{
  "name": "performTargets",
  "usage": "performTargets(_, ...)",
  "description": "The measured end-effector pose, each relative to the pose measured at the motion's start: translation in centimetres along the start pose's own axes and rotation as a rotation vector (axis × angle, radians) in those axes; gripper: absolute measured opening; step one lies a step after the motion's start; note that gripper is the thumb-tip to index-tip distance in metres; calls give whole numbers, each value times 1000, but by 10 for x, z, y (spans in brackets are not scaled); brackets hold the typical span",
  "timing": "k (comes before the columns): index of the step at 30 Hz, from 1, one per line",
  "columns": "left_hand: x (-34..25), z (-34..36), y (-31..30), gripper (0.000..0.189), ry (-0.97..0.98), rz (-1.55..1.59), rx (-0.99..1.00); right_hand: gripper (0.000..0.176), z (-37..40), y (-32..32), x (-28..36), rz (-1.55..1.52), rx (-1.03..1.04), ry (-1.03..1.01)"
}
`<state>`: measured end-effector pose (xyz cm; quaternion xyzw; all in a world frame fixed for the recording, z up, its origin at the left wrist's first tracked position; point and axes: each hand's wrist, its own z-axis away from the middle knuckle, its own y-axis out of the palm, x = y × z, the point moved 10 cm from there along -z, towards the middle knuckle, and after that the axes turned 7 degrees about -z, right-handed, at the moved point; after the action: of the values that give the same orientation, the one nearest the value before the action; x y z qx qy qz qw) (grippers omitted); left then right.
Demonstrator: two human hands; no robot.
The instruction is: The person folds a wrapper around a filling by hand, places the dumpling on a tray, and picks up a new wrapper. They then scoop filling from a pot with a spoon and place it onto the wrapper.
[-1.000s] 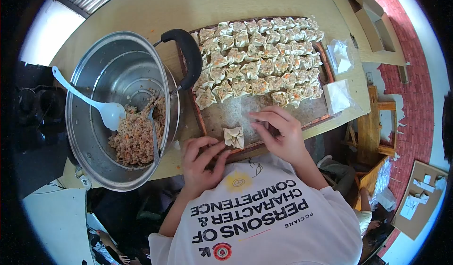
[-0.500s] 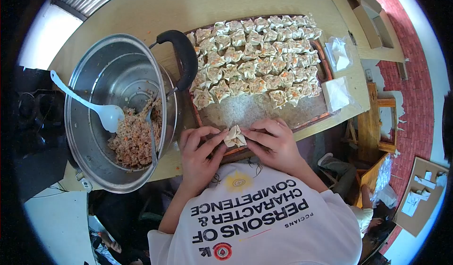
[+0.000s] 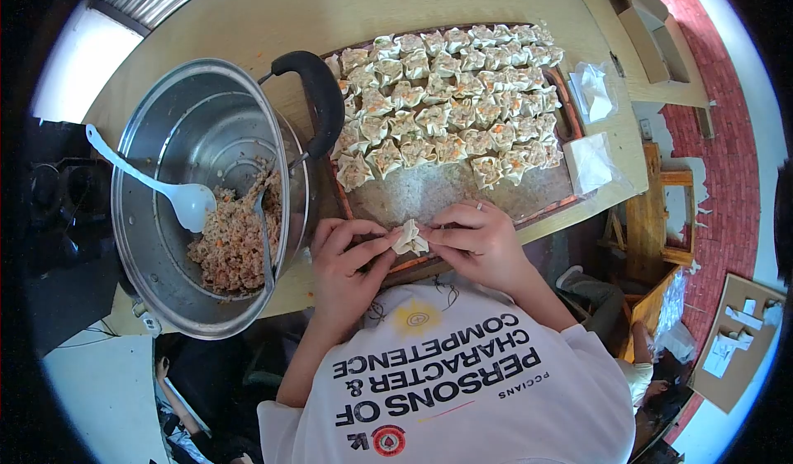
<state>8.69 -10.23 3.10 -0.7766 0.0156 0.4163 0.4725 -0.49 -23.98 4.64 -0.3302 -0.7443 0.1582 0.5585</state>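
Between my two hands, close to my chest, is one wrapped dumpling (image 3: 410,239) with its thin wrapper gathered in pleats. My left hand (image 3: 351,262) pinches its left side with thumb and fingers. From the right, the fingertips of my right hand (image 3: 479,241) press on the other side; a ring shows on that hand. Just beyond lies a tray (image 3: 405,197) bearing rows of several open-topped dumplings (image 3: 434,119) with specks of orange in the filling. The dumpling's underside is hidden.
A large metal pot (image 3: 157,270) at left holds minced filling (image 3: 227,253), a white ladle (image 3: 192,204) and a metal spoon (image 3: 267,253). Its black handle (image 3: 322,105) juts toward the tray. Wrapper packets (image 3: 591,164) lie right of the tray. Another person (image 3: 640,373) is at lower right.
My fingers have shifted slightly around the dumpling, and my right hand has turned a little, showing its ring. At lower left another person's arm has moved. The tray is unchanged.
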Motion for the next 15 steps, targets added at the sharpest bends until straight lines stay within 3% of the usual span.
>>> performTargets(6, 2, 2, 1, 36, 13, -8, -5, 14, 0, -1, 2, -1, 5, -19)
performTargets(15, -1, 3, -4, 40, 0, 7, -19, 38, 9, -5, 8, 62, 67, 91)
